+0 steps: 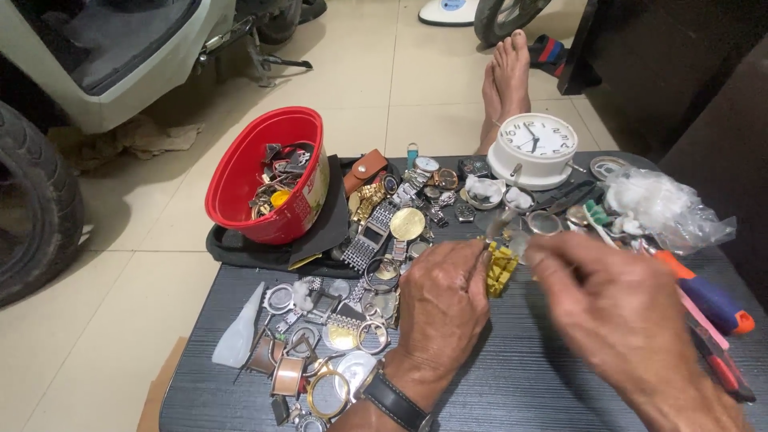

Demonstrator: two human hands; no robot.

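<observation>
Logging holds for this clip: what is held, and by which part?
The left hand holds a gold watch band by its near end. The right hand pinches something blurred; cannot tell what.

Dark grey table (512,376), watch parts (320,336) left of the fingers, red bowl (248,172) on black cloth (332,224) beyond, white clock (534,150) past the fingertips, screwdrivers (708,300) right
</observation>
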